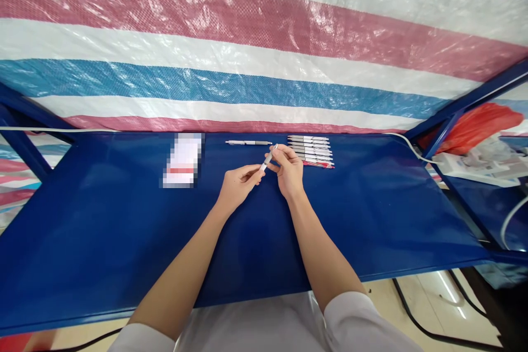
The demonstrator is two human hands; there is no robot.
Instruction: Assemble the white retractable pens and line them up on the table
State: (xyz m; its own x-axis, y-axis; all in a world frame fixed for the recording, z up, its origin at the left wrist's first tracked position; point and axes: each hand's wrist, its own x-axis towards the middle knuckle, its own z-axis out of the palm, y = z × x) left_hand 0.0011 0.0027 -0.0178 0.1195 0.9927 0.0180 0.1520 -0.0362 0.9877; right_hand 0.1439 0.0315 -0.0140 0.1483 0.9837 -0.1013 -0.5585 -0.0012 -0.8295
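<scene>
Over the blue tabletop (264, 242), both hands hold one white-and-grey pen (268, 159), tilted up to the right. My left hand (240, 184) pinches its lower end. The fingers of my right hand (289, 168) close around its upper, silvery tip. Behind my hands a single similar pen (243, 143) lies flat, its right end near my right fingers. To the right of my right hand several white-and-grey pens (311, 146) lie side by side in a stack of rows, with a red one (324, 165) at the near side.
A blurred white paper or packet (181, 159) with a red band lies left of my hands. Striped plastic sheeting (247, 44) hangs behind the table between blue frame posts. At right, a red plastic bag (474, 126) and white cables sit on a neighbouring surface.
</scene>
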